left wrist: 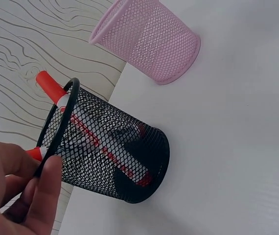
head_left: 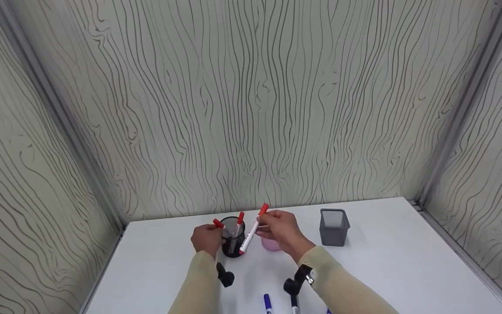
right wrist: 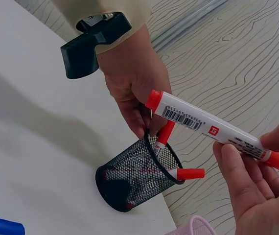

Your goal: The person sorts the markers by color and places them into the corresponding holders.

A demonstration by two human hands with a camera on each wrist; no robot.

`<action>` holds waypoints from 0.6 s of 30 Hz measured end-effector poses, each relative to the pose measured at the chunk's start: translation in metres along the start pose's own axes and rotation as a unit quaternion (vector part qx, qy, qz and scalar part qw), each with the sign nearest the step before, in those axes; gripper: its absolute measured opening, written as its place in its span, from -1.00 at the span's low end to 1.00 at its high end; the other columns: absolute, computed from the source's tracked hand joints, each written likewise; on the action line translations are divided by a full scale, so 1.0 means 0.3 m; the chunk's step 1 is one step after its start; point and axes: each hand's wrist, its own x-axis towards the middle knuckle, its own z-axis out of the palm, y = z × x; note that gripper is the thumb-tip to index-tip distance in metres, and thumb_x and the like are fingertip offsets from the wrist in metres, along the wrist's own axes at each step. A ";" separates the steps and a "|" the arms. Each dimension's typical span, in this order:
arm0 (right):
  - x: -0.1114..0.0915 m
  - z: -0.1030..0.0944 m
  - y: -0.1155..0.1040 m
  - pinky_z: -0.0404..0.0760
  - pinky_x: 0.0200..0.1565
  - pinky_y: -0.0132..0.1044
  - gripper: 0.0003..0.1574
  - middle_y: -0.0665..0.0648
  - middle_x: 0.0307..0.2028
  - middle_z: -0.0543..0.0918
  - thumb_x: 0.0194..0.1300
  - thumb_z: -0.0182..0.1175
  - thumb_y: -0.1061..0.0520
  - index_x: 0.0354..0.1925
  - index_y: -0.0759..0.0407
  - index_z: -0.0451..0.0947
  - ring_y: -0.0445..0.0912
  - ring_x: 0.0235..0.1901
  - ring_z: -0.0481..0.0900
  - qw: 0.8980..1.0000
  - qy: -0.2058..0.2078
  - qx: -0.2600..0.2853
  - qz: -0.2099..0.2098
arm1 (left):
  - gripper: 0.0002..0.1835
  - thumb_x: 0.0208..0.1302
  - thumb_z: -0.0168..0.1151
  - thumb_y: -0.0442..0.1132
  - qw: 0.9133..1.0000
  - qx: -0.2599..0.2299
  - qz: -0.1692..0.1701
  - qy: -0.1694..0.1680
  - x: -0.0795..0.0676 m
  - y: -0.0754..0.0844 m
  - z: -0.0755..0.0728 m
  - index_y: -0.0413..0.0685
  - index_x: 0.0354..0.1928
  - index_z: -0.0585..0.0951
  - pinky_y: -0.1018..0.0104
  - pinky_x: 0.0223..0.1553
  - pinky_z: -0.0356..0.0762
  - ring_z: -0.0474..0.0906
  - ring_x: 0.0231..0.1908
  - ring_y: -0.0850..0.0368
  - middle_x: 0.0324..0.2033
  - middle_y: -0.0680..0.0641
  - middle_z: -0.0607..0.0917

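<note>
My left hand (head_left: 207,239) grips the rim of a round black mesh pen cup (left wrist: 88,171), which stands on the white table. Two red-capped markers lean inside the cup, one marker (left wrist: 50,87) rising near the far rim and another marker (right wrist: 165,133) close to my left fingers. Between thumb and fingertips, my right hand (head_left: 282,229) pinches a white marker (right wrist: 203,125) with a red cap. That marker is held tilted in the air just right of the cup, its cap end up and its red tail end low.
A pink mesh cup (left wrist: 164,54) stands right of the black one, partly behind my right hand in the head view. Farther right is a grey square mesh holder (head_left: 334,235). Near the front lie a blue marker (head_left: 267,301) and a black-capped marker (head_left: 294,302).
</note>
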 end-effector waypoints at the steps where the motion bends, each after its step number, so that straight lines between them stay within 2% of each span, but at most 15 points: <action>1: 0.007 0.014 -0.002 0.83 -0.18 -0.23 -0.79 0.23 -0.25 0.81 0.35 0.32 0.26 -0.09 0.35 0.59 -0.09 -0.32 0.84 1.000 0.006 0.011 -0.009 | -0.73 0.22 0.31 -0.32 1.000 -0.001 0.001 0.000 0.000 0.000 0.001 -0.33 -0.09 0.77 0.34 -0.46 0.60 0.80 -0.46 0.01 -0.34 -0.21 0.84; 6: 0.022 0.068 0.019 0.82 -0.15 -0.23 -0.74 0.23 -0.21 0.77 0.35 0.33 0.26 -0.05 0.38 0.56 -0.10 -0.29 0.82 0.997 0.037 0.037 -0.057 | -0.71 0.22 0.31 -0.31 1.000 0.004 0.006 0.002 -0.007 -0.013 -0.002 -0.34 -0.08 0.78 0.30 -0.44 0.62 0.78 -0.47 0.05 -0.32 -0.21 0.85; 11: 0.030 0.096 0.045 0.82 -0.10 -0.24 -0.70 0.20 -0.22 0.72 0.36 0.35 0.27 -0.01 0.40 0.57 -0.09 -0.24 0.82 0.991 0.067 0.035 -0.109 | -0.69 0.23 0.30 -0.29 1.000 0.012 0.006 0.002 -0.004 -0.013 0.004 -0.34 -0.06 0.77 0.30 -0.43 0.61 0.73 -0.47 0.10 -0.31 -0.20 0.85; 18: 0.048 0.121 0.060 0.81 -0.05 -0.22 -0.71 0.25 -0.20 0.67 0.32 0.38 0.30 -0.03 0.40 0.59 -0.06 -0.20 0.82 0.985 0.096 0.034 -0.141 | -0.70 0.23 0.30 -0.32 1.000 0.009 0.011 0.012 -0.006 0.000 0.011 -0.36 -0.06 0.77 0.28 -0.42 0.63 0.72 -0.48 0.12 -0.29 -0.23 0.84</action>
